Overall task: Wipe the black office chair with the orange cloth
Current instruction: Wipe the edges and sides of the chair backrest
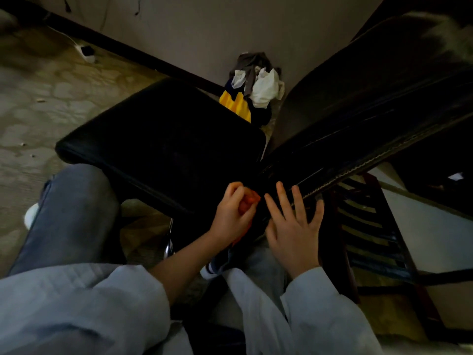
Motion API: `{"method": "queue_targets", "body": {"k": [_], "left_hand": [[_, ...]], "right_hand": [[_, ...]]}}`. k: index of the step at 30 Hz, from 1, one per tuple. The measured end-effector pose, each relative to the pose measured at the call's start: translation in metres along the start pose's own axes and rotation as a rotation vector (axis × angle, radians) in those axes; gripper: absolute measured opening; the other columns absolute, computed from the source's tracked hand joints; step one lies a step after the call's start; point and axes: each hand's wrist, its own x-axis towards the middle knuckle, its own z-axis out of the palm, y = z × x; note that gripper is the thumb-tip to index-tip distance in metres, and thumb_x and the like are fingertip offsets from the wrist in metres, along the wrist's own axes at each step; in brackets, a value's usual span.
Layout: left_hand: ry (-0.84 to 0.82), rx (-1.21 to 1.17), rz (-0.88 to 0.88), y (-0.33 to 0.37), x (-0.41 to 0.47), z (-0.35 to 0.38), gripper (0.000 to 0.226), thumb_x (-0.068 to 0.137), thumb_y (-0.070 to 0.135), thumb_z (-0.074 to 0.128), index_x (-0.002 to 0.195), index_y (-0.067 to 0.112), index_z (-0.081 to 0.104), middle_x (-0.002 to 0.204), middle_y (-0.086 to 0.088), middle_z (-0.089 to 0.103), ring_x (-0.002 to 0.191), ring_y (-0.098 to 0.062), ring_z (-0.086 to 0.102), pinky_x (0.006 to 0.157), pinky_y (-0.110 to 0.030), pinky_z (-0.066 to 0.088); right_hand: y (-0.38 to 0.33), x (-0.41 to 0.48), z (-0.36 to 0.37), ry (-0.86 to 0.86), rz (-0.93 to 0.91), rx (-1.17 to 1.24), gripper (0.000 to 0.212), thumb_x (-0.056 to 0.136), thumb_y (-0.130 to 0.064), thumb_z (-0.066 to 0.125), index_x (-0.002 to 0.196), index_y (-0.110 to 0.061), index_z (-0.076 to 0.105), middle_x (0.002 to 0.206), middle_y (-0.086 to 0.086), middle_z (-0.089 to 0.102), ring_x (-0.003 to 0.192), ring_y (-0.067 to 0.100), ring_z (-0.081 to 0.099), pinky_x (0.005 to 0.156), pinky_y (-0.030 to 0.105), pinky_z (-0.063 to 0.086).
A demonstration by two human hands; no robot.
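The black office chair (166, 139) is seen from above, with its seat lying toward the left and its backrest (358, 111) running toward the upper right. The orange cloth (249, 199) is bunched at the near corner where seat and backrest meet. It is grasped by the left hand (234, 213) — the fingers are curled round it, so that only small parts of the cloth are shown between them and below the wrist. The right hand (294, 231) is released: its fingers are straight and spread, and they are laid on the lower edge of the backrest, just beside the cloth. Both arms are clad in pale sleeves (102, 303), and a knee in blue jeans (74, 213) is placed left of the seat. A pile of clothes (252, 88) — white, grey and yellow — is lying on the floor (38, 111) against the wall (204, 29), beyond the gap between seat and backrest. A dark slatted frame (371, 226) is located to the right of the right hand.
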Motion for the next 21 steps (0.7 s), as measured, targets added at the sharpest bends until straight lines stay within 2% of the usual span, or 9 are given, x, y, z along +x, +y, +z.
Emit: {"method": "queue_targets", "body": {"k": [3,5,7,10,13,17,21], "left_hand": [[-0.021,0.034,-0.003,-0.004,-0.011,-0.004,0.013,0.084,0.014,0.063,0.097,0.01,0.063,0.103,0.006,0.046,0.092,0.01,0.05,0.079,-0.009,0.042],[0.095,0.038,0.087,0.012,-0.002,-0.005,0.018,0.083,0.019,0.061,0.098,0.008,0.063,0.105,0.004,0.046,0.092,0.008,0.047,0.081,-0.006,0.04],[0.203,0.029,0.224,0.033,0.016,-0.005,0.021,0.083,0.016,0.063,0.102,0.011,0.06,0.108,0.001,0.045,0.096,0.006,0.045,0.084,-0.005,0.039],[0.213,0.092,0.412,0.056,0.045,-0.003,0.024,0.086,0.018,0.06,0.109,0.017,0.054,0.113,-0.003,0.042,0.1,-0.01,0.051,0.087,-0.018,0.045],[0.187,0.24,0.516,0.053,0.054,0.0,0.022,0.09,0.02,0.057,0.109,0.015,0.05,0.114,-0.006,0.042,0.093,-0.024,0.056,0.076,-0.034,0.051],[0.211,0.367,0.582,0.024,0.038,0.001,0.018,0.094,0.022,0.053,0.108,0.011,0.05,0.11,-0.009,0.043,0.08,-0.028,0.058,0.057,-0.035,0.053],[0.08,0.454,0.543,0.005,0.021,-0.006,0.02,0.092,0.023,0.051,0.107,0.013,0.047,0.11,-0.009,0.042,0.078,-0.031,0.059,0.054,-0.036,0.052]], "right_hand": [[0.001,0.002,-0.003,0.019,0.022,-0.008,0.056,0.079,-0.028,0.034,0.129,-0.019,0.058,0.145,0.007,0.044,0.136,0.026,0.026,0.108,0.056,0.003],[0.003,0.001,-0.006,0.034,0.039,-0.006,0.056,0.08,-0.028,0.035,0.13,-0.019,0.057,0.147,0.007,0.039,0.137,0.025,0.025,0.109,0.056,0.002],[0.003,-0.002,-0.007,0.044,0.058,-0.015,0.055,0.079,-0.03,0.035,0.131,-0.021,0.052,0.148,0.005,0.032,0.142,0.025,0.017,0.11,0.055,-0.002],[0.005,-0.006,-0.006,0.063,0.089,-0.029,0.051,0.078,-0.032,0.036,0.127,-0.023,0.045,0.149,0.003,0.028,0.146,0.02,-0.007,0.111,0.055,-0.009],[0.007,-0.005,-0.007,0.08,0.097,-0.025,0.051,0.079,-0.032,0.037,0.127,-0.023,0.048,0.15,0.004,0.028,0.145,0.02,-0.011,0.111,0.054,-0.011],[0.006,-0.005,-0.006,0.087,0.104,-0.044,0.052,0.082,-0.031,0.037,0.132,-0.023,0.05,0.151,0.003,0.028,0.146,0.021,-0.007,0.112,0.054,-0.01],[0.005,-0.008,-0.01,0.097,0.11,-0.041,0.053,0.083,-0.03,0.037,0.132,-0.022,0.054,0.149,0.003,0.03,0.14,0.027,0.019,0.112,0.053,-0.008]]}}
